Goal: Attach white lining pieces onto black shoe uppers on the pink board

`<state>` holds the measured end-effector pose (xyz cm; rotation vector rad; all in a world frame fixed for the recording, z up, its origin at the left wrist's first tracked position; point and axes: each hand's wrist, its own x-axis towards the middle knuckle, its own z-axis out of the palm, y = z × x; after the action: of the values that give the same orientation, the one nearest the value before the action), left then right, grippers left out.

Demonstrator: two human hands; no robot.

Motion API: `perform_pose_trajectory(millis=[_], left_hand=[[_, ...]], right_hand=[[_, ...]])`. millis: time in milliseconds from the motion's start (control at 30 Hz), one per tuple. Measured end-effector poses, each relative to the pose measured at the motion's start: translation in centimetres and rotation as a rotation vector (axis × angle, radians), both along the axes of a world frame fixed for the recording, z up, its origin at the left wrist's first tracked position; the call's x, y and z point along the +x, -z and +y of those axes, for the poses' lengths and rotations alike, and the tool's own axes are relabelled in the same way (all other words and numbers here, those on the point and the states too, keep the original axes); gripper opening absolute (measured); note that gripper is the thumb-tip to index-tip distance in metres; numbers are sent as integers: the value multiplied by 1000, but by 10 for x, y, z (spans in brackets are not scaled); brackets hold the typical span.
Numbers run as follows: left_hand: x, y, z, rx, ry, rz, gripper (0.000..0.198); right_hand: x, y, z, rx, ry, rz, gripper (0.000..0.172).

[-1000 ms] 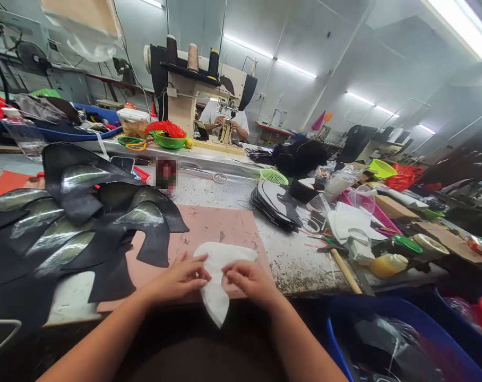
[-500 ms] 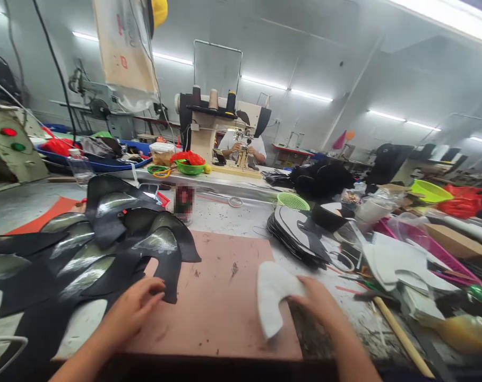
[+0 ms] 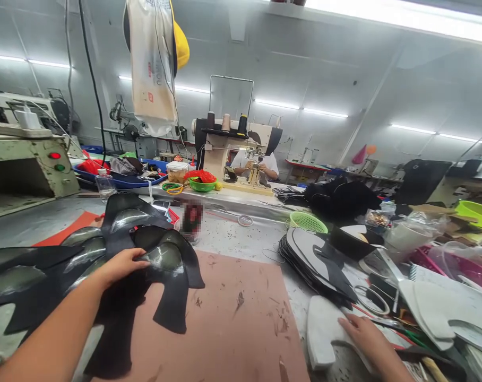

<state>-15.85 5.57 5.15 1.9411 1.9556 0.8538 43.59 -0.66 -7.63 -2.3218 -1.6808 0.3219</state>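
Note:
My left hand is over the spread of black curved pieces at the left, its fingers and thumb pinched at the edge of one black piece with a shiny patch. Its fingertips partly hide that edge. My right hand grips the arm of a thick white curved piece, just off the right edge of the pink board. Other black pieces overlap to the left, also with glossy patches.
A stack of grey-and-black cut pieces and a green basket stand right of the board. White pieces lie far right. Behind, a person sits at a sewing machine. A clear bottle stands at left.
My left hand has moved up from the board onto the black pieces and closed at one. My right hand has carried the white piece rightward off the board. The view has shifted.

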Motion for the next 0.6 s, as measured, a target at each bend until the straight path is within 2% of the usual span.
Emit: perform_pose_trajectory(millis=[67, 133, 200, 233, 300, 400, 433, 500, 533, 600], left_hand=[[7, -21, -14, -101, 89, -96, 31], [21, -41, -26, -243, 189, -315, 38], [45, -51, -36, -340, 283, -603, 46], [59, -50, -40, -359, 324, -726, 50], [91, -37, -48, -374, 391, -874, 58], [135, 5, -61, -478, 457, -874, 57], [145, 20, -66, -514, 452, -818, 56], [155, 43, -71, -438, 411, -606, 60], [155, 49, -70, -351, 400, -474, 59], [146, 46, -58, -137, 374, -176, 50]], right_hand=[[0, 2, 0, -11, -11, 19, 32], [-1, 2, -2, -6, 2, 19, 31], [-4, 2, -4, 18, 30, -14, 32], [-6, 2, -4, 33, 43, -35, 32], [-11, 2, -4, 57, 66, -68, 32], [-17, 2, -1, 71, 76, -75, 32], [-18, 2, 0, 75, 73, -71, 34], [-21, 2, 0, 82, 67, -66, 37], [-23, 3, -1, 81, 66, -62, 39], [-27, 6, -6, 82, 76, -63, 43]])
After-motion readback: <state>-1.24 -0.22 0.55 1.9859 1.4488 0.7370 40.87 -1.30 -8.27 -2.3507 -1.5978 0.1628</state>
